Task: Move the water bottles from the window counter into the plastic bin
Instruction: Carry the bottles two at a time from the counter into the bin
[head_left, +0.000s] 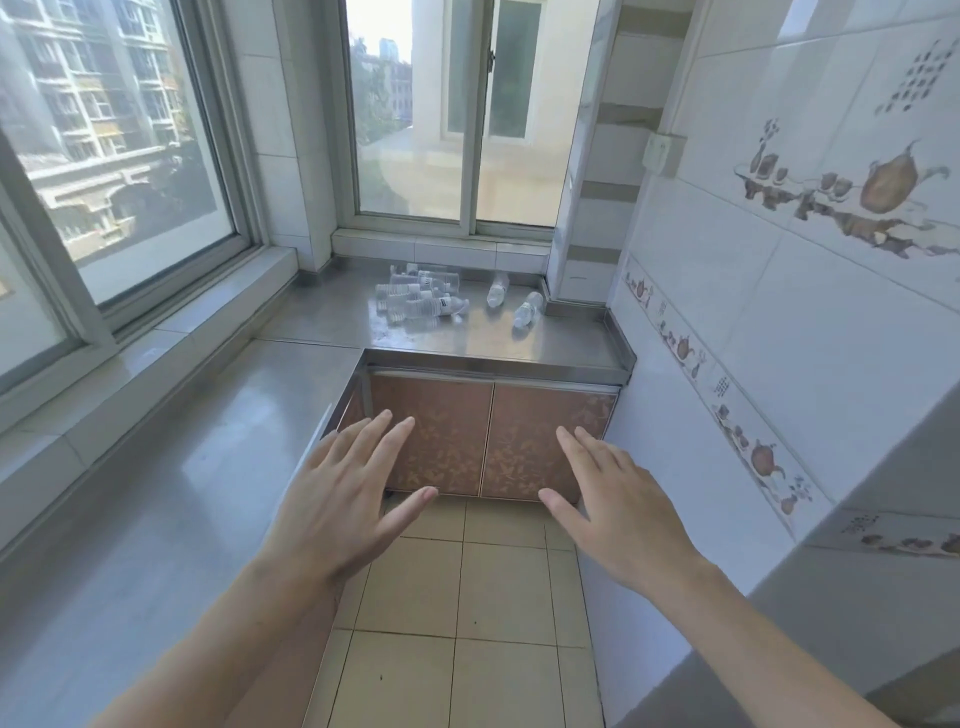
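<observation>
Several small clear plastic water bottles (418, 301) lie heaped on the grey steel window counter (322, 322), just below the sliding window (452, 114); two more lie right of the heap. The left hand (343, 499) and right hand (618, 506) hover well short of the counter, fingers spread, holding nothing. The bottles look light, smooth and prone to rolling; gripping round the body seems best. No bin is visible.
</observation>
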